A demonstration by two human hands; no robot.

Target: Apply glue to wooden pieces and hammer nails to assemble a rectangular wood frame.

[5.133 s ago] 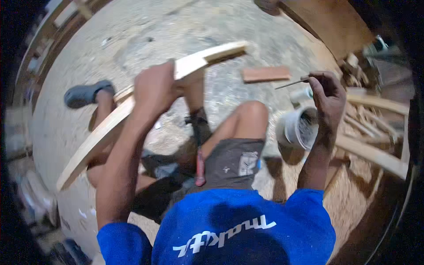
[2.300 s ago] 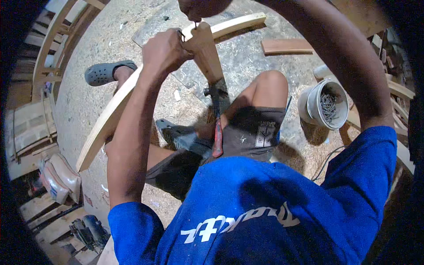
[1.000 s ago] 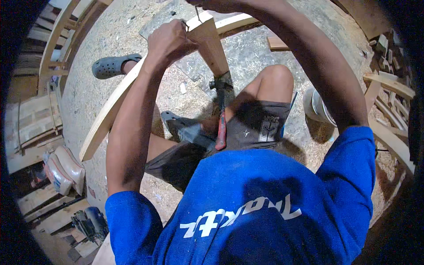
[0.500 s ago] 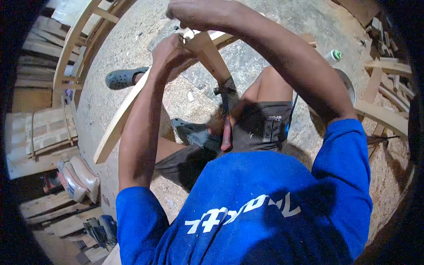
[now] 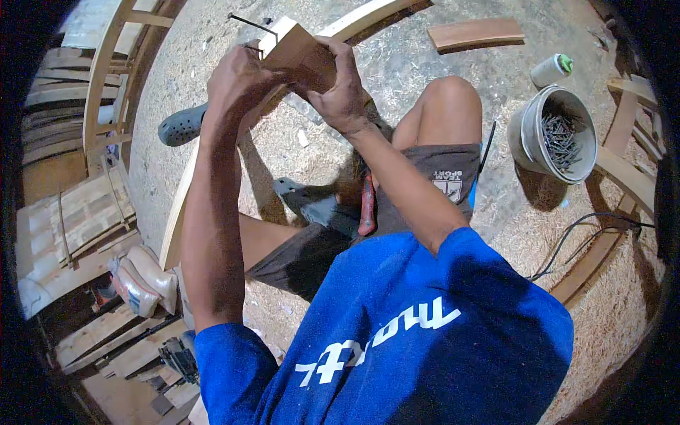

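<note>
A pale wooden block [image 5: 301, 58] is raised ahead of me, with its cut end facing up and left. Two dark nails stick out by that end; the longer nail [image 5: 249, 25] slants up to the left. My left hand [image 5: 243, 79] is closed on the block's left side, close to the shorter nail. On the other side, my right hand [image 5: 341, 91] wraps round the block, thumb beneath and fingers over its edge. A hammer [image 5: 367, 207] with a red handle lies on my lap, its head hidden in shadow.
At the right stands a white bucket [image 5: 520, 131] of nails, with a white bottle [image 5: 549, 71] behind it. A short board [image 5: 474, 34] lies ahead on the shavings-strewn floor. Curved wooden pieces [image 5: 627, 180] lie far right. A curved frame [image 5: 95, 92] stands left.
My right hand has come down from beyond the block onto its right side. The block has tilted and risen, and its nails now show. The bucket has come out from behind my right arm.
</note>
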